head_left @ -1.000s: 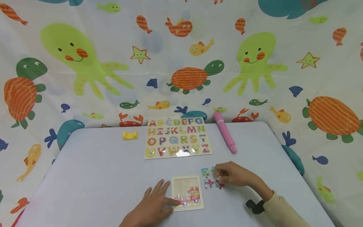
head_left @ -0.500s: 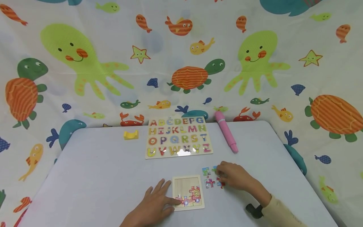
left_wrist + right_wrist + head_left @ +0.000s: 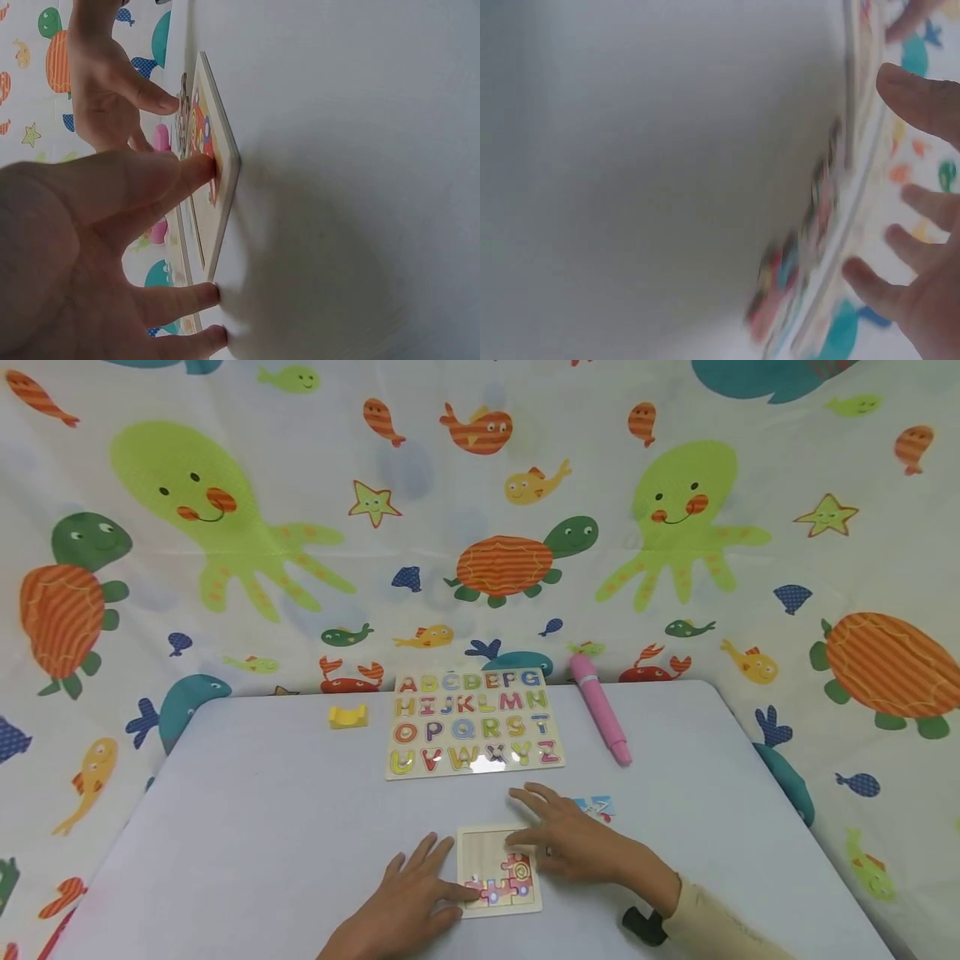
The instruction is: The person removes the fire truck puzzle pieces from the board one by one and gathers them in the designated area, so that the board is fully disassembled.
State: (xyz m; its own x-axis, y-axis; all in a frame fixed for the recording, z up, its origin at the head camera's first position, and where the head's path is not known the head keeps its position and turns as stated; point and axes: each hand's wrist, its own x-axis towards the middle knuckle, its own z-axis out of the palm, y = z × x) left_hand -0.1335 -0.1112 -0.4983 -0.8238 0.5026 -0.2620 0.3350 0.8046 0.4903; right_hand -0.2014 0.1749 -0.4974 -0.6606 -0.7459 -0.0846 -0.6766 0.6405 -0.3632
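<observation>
A small wooden puzzle tray (image 3: pixel 480 847) lies near the table's front. Several red jigsaw pieces (image 3: pixel 495 892) with a train picture sit along its bottom and right side. My left hand (image 3: pixel 408 893) rests at the tray's left, fingers spread, one fingertip on the lower-left piece. In the left wrist view that hand (image 3: pixel 97 225) has its other fingertips at the tabletop. My right hand (image 3: pixel 585 843) reaches over the tray's right edge; in the right wrist view its fingers (image 3: pixel 922 247) stand apart with nothing between them. Loose jigsaw pieces (image 3: pixel 597 807) lie partly hidden under it, blurred in the right wrist view.
Behind the tray lies a wooden alphabet puzzle board (image 3: pixel 474 727). A pink marker-shaped tube (image 3: pixel 602 710) is to its right, a yellow block (image 3: pixel 348 717) to its left. A sea-animal cloth (image 3: pixel 420 468) hangs at the table's back edge.
My right hand has moved left from the loose pieces to above the tray's right edge, its fingers spreading. A blue piece now shows behind it. My left hand stays in place.
</observation>
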